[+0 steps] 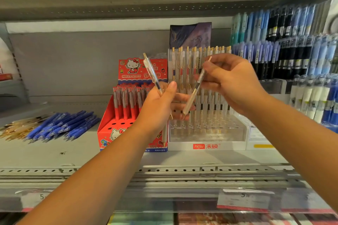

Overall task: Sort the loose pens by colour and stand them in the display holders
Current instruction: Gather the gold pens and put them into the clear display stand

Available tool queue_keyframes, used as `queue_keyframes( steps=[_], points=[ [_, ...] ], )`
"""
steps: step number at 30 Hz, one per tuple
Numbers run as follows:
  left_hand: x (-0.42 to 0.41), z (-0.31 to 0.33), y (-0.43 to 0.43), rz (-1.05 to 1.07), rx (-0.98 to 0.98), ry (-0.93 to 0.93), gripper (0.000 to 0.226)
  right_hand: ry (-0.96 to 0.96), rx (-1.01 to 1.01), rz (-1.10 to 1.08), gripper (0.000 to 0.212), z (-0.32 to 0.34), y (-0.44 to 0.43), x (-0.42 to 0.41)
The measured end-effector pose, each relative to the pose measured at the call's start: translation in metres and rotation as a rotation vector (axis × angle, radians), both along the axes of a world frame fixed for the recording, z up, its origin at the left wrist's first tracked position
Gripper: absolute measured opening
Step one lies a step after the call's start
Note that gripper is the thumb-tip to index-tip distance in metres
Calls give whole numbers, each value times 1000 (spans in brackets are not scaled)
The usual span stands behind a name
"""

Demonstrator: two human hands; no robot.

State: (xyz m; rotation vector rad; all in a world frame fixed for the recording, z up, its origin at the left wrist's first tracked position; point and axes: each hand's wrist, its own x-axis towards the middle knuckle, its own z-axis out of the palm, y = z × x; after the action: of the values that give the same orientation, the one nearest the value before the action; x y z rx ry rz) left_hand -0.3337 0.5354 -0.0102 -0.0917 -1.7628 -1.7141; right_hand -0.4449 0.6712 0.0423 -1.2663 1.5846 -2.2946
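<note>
Evidently the two clear, gold-trimmed pens are being checked against each other before either goes in. One clear pen [152, 72] rises aslant from the left hand [157, 107], button end up and leaning left, gripped low on its barrel between thumb and curled fingers. The other clear pen [193, 95] hangs point-down on a diagonal from the right hand [232, 82], pinched near its upper end by thumb and fingertips, its tip close to the left hand's fingers. Both are held up in front of the clear holder [228, 145], probably so their ink colour can be read against the like pens standing in its back rows; the front holes look free. Just left stands the red Hello Kitty box [108, 133], with red pens at the back and open holes in front. Further left on the shelf [45, 151] lie the loose blue pens [62, 126] and a heap of gold-trimmed ones [14, 129], not yet sorted. Filled racks [292, 51] crowd the right.
</note>
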Motion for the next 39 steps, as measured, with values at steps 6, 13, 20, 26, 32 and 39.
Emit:
queue_keyframes(
  steps=[6, 13, 20, 26, 32, 39],
  points=[
    [3, 0, -3, 117, -79, -18, 41, 174, 87, -253, 14, -2, 12, -18],
    [3, -3, 0, -33, -138, -114, 63, 202, 106, -340, 19, -16, 2, -27],
    [3, -1, 0, -34, -104, -130, 50, 247, 181, -324, 20, -22, -9, -30],
    [4, -1, 0, -9, -154, -116, 32, 506, 424, -397, 15, -30, -19, -26],
    [4, -2, -1, 12, -140, -140, 37, 547, 495, -393, 14, -31, -17, -25],
    [2, -2, -3, -86, -38, -140, 27, 629, 571, -451, 16, -33, -15, -26]
  ],
)
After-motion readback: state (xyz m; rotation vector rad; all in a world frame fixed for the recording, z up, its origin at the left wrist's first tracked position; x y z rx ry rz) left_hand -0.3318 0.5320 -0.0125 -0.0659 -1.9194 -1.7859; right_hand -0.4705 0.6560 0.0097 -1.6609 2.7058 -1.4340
